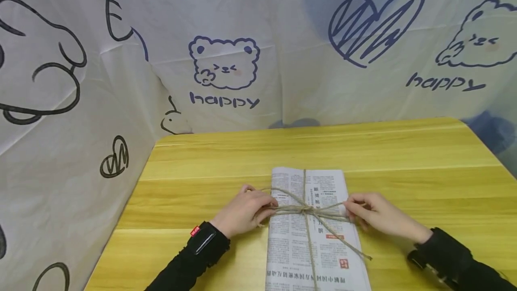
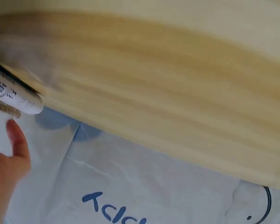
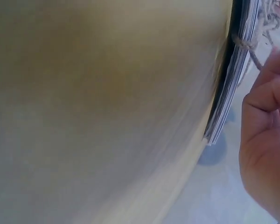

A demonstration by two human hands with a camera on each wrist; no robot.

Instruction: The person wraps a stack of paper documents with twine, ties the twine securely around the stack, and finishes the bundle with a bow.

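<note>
A folded stack of newspaper [image 1: 288, 246] lies on the table, bound crosswise with twine [image 1: 310, 241]. Near the middle of its top face sits a knot [image 1: 308, 209] with loops and a loose tail pointing toward the lower right. At the left edge, my left hand [image 1: 248, 208] pinches twine with bent fingers. Beyond the right edge, the thumb and index finger of my right hand [image 1: 373, 212] pinch a strand that runs out from the knot. The right wrist view shows the layered paper edge [image 3: 233, 79] beside my curled fingers, with twine wrapped over it.
The yellow wood-grain table [image 1: 194, 160] extends around the stack. A pale cloth [image 1: 299, 66] printed with bears, hearts and lettering hangs behind it and along its left side. Dark bands with devices circle both wrists.
</note>
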